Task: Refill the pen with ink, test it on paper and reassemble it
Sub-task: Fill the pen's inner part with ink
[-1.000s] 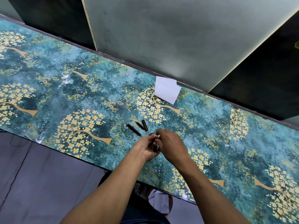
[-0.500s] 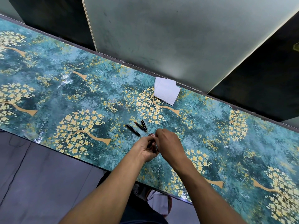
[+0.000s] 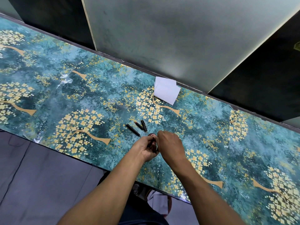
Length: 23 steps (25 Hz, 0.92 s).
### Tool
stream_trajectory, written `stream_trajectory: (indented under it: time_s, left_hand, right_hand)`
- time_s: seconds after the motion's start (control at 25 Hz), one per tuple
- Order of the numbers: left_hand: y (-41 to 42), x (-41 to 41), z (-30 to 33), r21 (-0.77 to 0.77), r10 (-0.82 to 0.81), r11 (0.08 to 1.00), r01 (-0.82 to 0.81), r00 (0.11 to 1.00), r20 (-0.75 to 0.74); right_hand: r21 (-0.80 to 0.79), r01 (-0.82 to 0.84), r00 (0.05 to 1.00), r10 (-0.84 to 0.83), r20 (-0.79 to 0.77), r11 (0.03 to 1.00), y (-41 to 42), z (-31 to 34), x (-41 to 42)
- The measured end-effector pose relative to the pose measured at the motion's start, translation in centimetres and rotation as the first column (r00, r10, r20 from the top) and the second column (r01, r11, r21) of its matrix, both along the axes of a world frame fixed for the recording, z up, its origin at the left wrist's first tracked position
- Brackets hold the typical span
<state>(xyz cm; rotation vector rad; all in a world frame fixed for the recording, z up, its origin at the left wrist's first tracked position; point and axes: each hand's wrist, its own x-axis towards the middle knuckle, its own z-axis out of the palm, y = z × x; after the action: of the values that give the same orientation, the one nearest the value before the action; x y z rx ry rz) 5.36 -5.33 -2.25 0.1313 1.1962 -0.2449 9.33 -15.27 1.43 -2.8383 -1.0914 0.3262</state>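
Both hands meet near the table's front edge over a small dark ink bottle; only its rounded top shows past my fingers. My left hand curls around it from the left. From the right, my right hand covers it, fingers bent down onto it. Three black pen parts lie just beyond the hands: a long barrel, a shorter piece with a reddish tip and another short piece. White paper lies at the table's far edge.
The long table has a glossy teal cover with yellow tree prints. A grey wall panel and dark panels stand right behind it. Grey floor and my legs are below the near edge.
Both hands have stayed together on the bottle, with only small finger movements. The pen parts and the paper have not moved.
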Motion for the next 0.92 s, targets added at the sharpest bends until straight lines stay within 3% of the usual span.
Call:
stream_trajectory:
  time_s: [0.24,0.56,0.76,0.92]
  left_hand:
    - [0.1,0.0,-0.3,-0.015,0.005,1.0,-0.005,1.0,0.007]
    - [0.0,0.0,-0.3,0.022,-0.03,0.999,0.03,1.0,0.001]
    - [0.1,0.1,-0.2,-0.01,0.009,1.0,-0.009,1.0,0.002]
    - [0.0,0.1,0.0,0.029,-0.063,0.998,0.063,0.998,-0.006]
  right_hand:
    - [0.088,0.015,0.997,-0.008,-0.08,0.996,-0.4,0.0,0.1]
    - [0.023,-0.016,1.0,0.016,-0.003,1.0,-0.1,0.0,0.1]
    - [0.068,0.04,0.997,-0.036,-0.061,0.997,-0.2,0.3,0.1]
    - [0.03,-0.026,0.995,0.029,-0.097,0.999,-0.2,1.2,0.2]
